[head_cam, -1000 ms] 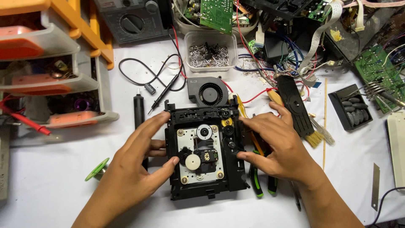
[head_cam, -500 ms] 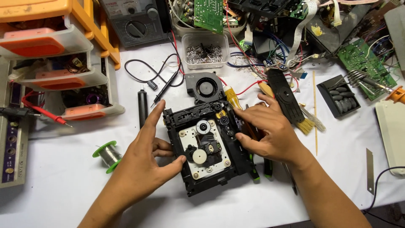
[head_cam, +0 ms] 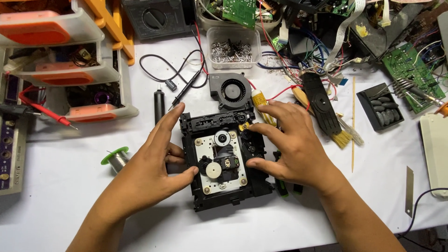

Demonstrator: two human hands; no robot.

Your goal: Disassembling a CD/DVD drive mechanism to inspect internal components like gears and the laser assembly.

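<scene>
A black disc-drive mechanism (head_cam: 224, 161) lies flat on a white worktable (head_cam: 60, 186), gripped from both sides. The left hand (head_cam: 149, 168) clasps its left edge, thumb on the metal plate; the right hand (head_cam: 291, 144) clasps the right edge, fingertips (head_cam: 252, 163) pressing the frame. Beyond the fingers sit a blower fan (head_cam: 232, 88) and a clear tub of screws (head_cam: 232, 46). A solder spool (head_cam: 116, 157) lies left of the left hand, a brush (head_cam: 343, 137) right of the right. Bare tabletop opens toward the person.
</scene>
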